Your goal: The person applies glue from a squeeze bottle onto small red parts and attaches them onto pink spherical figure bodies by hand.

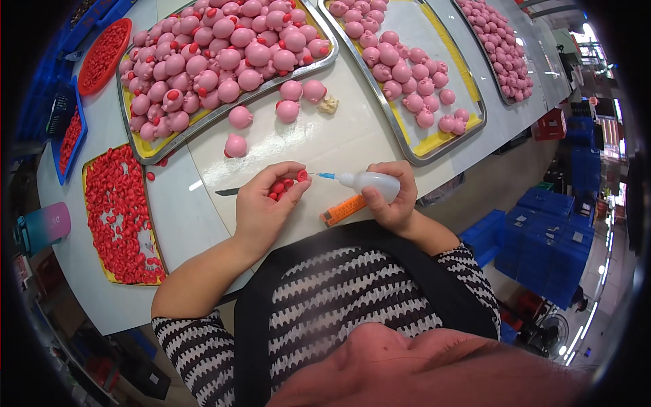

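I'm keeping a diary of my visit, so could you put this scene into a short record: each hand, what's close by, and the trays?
Left hand: holds several small red pieces, one pinched at the fingertips
Right hand: grips a white squeeze bottle
Bottle tip: thin needle with a blue base, pointing at the pinched piece; contact unclear
Close by: orange item, five loose pink balls
Left tray: red pieces
Large tray: heaped pink balls
Right tray: pink balls, partly filled

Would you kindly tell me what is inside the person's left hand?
Inside the left hand are several small red pieces, one held out at the fingers. Anything deeper in the hand is covered and cannot be seen.
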